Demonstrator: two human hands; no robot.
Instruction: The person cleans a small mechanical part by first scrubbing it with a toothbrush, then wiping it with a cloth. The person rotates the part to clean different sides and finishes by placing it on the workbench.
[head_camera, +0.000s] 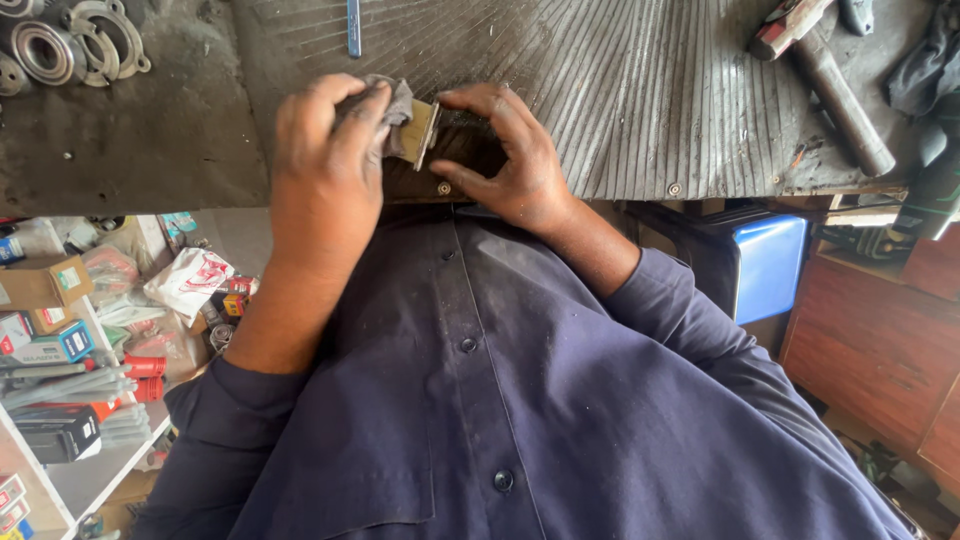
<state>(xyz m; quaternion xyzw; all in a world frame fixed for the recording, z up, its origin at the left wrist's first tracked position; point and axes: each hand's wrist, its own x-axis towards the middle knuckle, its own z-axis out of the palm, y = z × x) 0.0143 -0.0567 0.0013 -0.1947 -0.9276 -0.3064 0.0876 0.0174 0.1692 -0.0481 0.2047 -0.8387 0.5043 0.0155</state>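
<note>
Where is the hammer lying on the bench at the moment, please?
In the head view, the hammer lies at the top right on the ribbed mat, well right of the right hand and beside dark cloth.

Ribbed rubber mat (640, 90) (matt, dusty).

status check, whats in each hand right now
Left hand presses a grey rag against a flat metal piece. Right hand steadies a dark part at the ribbed bench mat edge. Nothing in the way.
</note>
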